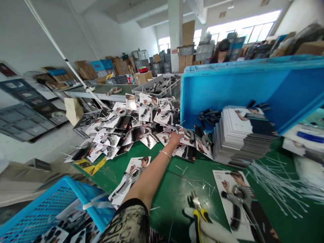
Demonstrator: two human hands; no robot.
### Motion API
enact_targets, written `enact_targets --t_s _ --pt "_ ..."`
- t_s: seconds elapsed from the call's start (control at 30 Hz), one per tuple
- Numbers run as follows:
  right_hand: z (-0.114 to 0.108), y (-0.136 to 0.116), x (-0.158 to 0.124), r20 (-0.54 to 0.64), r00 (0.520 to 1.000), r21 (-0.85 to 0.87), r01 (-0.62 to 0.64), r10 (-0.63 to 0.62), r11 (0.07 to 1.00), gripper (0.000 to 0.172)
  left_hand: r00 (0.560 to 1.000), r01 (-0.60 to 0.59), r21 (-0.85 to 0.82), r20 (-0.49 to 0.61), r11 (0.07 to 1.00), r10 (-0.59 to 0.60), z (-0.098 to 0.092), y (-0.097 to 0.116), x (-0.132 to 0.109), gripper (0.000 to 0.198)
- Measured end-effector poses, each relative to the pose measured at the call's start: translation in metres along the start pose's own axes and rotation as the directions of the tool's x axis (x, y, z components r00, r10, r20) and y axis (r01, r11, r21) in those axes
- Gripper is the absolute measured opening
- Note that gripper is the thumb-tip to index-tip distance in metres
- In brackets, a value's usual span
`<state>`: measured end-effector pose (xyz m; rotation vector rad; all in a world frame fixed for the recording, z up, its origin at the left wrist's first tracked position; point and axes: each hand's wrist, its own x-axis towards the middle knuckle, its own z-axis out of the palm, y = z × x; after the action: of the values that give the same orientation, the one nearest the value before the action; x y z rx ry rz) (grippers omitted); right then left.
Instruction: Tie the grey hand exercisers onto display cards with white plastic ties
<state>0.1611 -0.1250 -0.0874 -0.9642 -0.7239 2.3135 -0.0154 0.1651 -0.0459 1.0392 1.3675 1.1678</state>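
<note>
Hands split: left hand (175, 139) at carded tool (189, 134), gloved right hand (212, 231) on diagonal cutters (198, 208)

Step in hand, as judged: handling one carded tool, gray and black on a printed backing card, at the near right end of the pile of carded tools (111, 135). Setting it down or picking it up, cannot tell. Left fingers meet the card's left edge; whether they pinch it or have let go is not clear, fingertips too small to read. Right hand is wrapped around the yellow-and-black handles, cutter nose pointing away over the green tabletop (174, 189).

Next move probably calls for care at the card edge: a clean pinch if lifting, a clean release if laying, since neighboring cards overlap and could drag. Cutters want keeping clear of that.

Pose: left arm reaches far forward, elbow nearly straight, forearm slanting up to the right, bracelet (165, 154) at the wrist. Right hand sits low and close to the body, well apart from left.

Around the grips: stack of backing cards (243, 135) right of left hand; second carded tool (239, 202) just right of cutters, cable tie across it; fanned cable ties (275, 189) farther right; third carded tool (126, 182) left of left forearm
</note>
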Motion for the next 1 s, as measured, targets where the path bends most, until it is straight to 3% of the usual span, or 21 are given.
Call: enact_targets --t_s 0.13,0.23,0.33,0.4,0.47,0.53,0.6,0.67,1.0 --pt "-0.006 -0.024 -0.009 -0.103 0.992 0.078 0.087 -0.079 0.993 0.056 0.972 -0.154 0.089 -0.163 0.984 0.167 -0.047 0.005 -0.047 0.022" --pt "0.001 -0.052 -0.010 -0.060 0.998 0.014 0.023 -0.022 1.000 0.047 0.924 -0.240 0.134 -0.272 0.962 0.268 -0.086 0.003 -0.111 0.031" --pt "0.017 -0.076 0.001 -0.016 0.999 -0.187 -0.039 0.036 0.982 0.044 0.877 -0.329 0.139 -0.321 0.934 0.357 -0.103 -0.008 -0.175 0.036" --pt "0.027 -0.082 0.014 -0.079 0.997 -0.486 -0.023 -0.017 0.873 0.049 0.851 -0.345 0.179 -0.354 0.922 0.387 -0.103 -0.019 -0.206 0.035" --pt "0.033 -0.080 0.029 -0.166 0.965 -0.800 -0.011 -0.204 0.600 0.054 0.842 -0.316 0.207 -0.388 0.926 0.374 -0.100 -0.028 -0.225 0.034" --pt "0.034 -0.072 0.042 -0.160 0.904 -0.953 -0.036 -0.397 0.302 0.061 0.850 -0.282 0.175 -0.410 0.943 0.330 -0.096 -0.036 -0.236 0.035" --pt "0.033 -0.062 0.052 -0.130 0.864 -0.986 -0.060 -0.486 0.158 0.065 0.858 -0.255 0.126 -0.427 0.959 0.285 -0.093 -0.042 -0.241 0.037" --pt "0.032 -0.054 0.057 -0.125 0.854 -0.989 -0.065 -0.505 0.135 0.066 0.860 -0.234 0.133 -0.434 0.963 0.269 -0.091 -0.046 -0.244 0.038" --pt "0.030 -0.046 0.075 -0.125 0.844 -0.967 0.015 -0.522 0.255 0.065 0.848 -0.192 0.405 -0.391 0.894 0.359 -0.090 -0.060 -0.252 0.036"
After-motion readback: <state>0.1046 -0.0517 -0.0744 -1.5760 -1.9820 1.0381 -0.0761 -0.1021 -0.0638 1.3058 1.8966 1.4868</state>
